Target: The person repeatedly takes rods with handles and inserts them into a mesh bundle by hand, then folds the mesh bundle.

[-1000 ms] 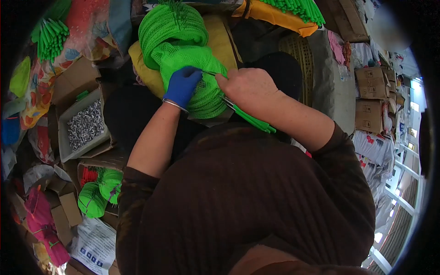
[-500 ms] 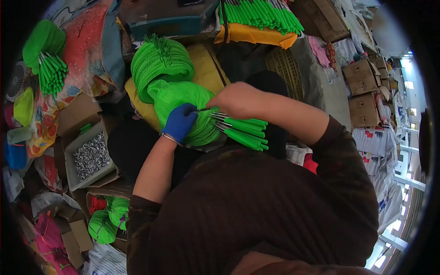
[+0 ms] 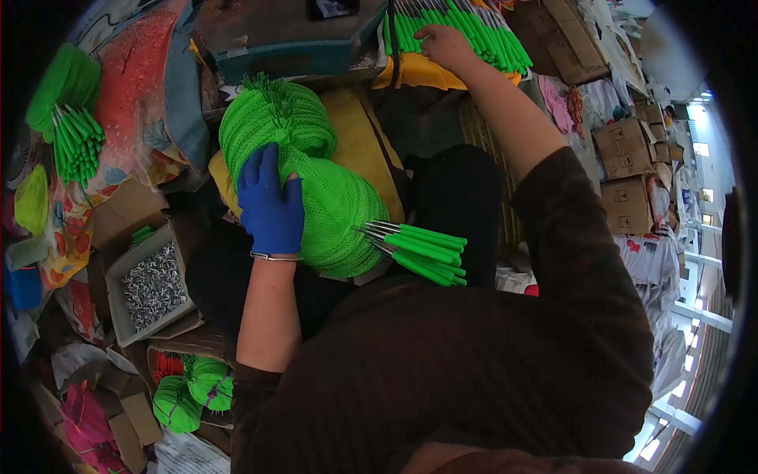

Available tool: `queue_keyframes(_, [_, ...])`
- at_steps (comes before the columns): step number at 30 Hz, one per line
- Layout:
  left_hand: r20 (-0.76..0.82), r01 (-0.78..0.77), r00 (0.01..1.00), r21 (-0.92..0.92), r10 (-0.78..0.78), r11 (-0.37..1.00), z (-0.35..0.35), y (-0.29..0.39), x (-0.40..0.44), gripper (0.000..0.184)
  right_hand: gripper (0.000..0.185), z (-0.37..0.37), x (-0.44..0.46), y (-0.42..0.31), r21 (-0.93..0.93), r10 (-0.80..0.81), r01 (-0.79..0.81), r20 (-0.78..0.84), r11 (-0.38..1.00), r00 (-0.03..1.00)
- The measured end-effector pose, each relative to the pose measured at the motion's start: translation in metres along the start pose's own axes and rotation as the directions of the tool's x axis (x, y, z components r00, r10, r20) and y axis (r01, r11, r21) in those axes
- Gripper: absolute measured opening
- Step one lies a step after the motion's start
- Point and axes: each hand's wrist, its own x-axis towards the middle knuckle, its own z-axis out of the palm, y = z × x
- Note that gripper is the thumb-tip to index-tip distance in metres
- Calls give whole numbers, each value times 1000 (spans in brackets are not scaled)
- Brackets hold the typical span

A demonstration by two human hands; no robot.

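My left hand [image 3: 270,201], in a blue glove with bare fingertips showing, lies with fingers spread on the bundled green netting [image 3: 335,205] over my lap. Several green-handled rods [image 3: 426,251] with metal ends stick out from the netting's right side. My right hand [image 3: 446,46] is bare and reaches to the pile of green-handled rods [image 3: 493,39] at the top, on a yellow-orange cloth [image 3: 418,71]. Its fingers are bent at the pile's left part; whether they grip a rod is hard to make out.
At the left, a grey bin [image 3: 118,304] holds small metal parts. Green net bundles [image 3: 177,404] lie in a box below it. More green-handled rods [image 3: 77,146] hang at the upper left. Cardboard boxes [image 3: 624,146] are stacked at the right.
My right hand has left the netting and moved up to the rod pile. My left hand has let go of the thin dark piece, shifted up-left and spread on the netting.
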Motion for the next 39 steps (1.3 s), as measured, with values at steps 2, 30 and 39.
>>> queue_keyframes(2, [24,-2,1000,57,1,998,-5,1,0,36,29,22,22,20,-95,14,-20,-60,995,998])
queue_keyframes(30, [617,586,767,-565,-174,581,-13,-18,-2,20,31,-6,-174,-183,704,-32,-280,394,652,918])
queue_keyframes(39, [686,691,706,-614,-175,382,-10,-27,-12,21,23,-34,-207,-195,627,-56,-258,435,735,899])
